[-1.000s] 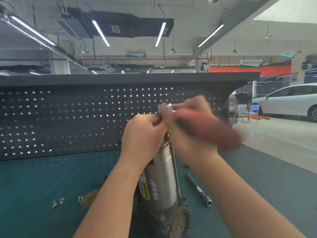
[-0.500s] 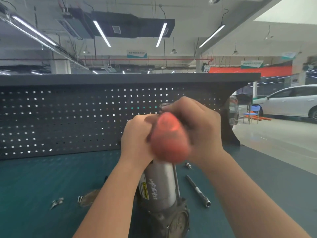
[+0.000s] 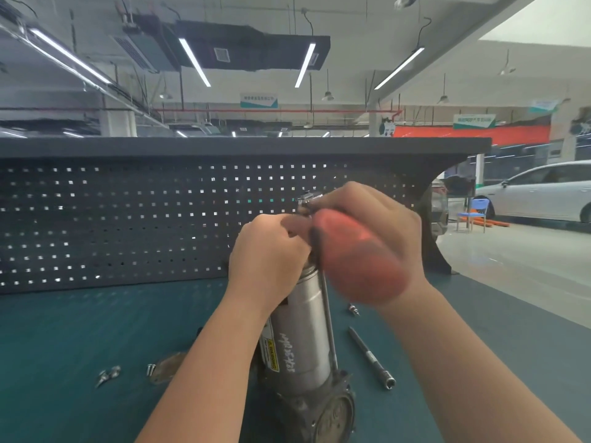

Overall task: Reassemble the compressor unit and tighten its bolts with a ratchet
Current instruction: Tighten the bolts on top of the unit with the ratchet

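Left hand (image 3: 267,251) grips the compressor (image 3: 303,340) top; right hand (image 3: 367,225) grips the ratchet (image 3: 358,260). Metal body looks heavy, rigid, smooth; best steadied high.

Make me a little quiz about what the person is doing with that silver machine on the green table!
1. True or false: the right hand grips a ratchet with a red handle.
2. What does the left hand hold? A) the top of the compressor B) a loose bolt C) nothing
3. Fill in: on the green table, to the right of the compressor, lies a long thin ____ bar.

Key: 1 true; 2 A; 3 extension
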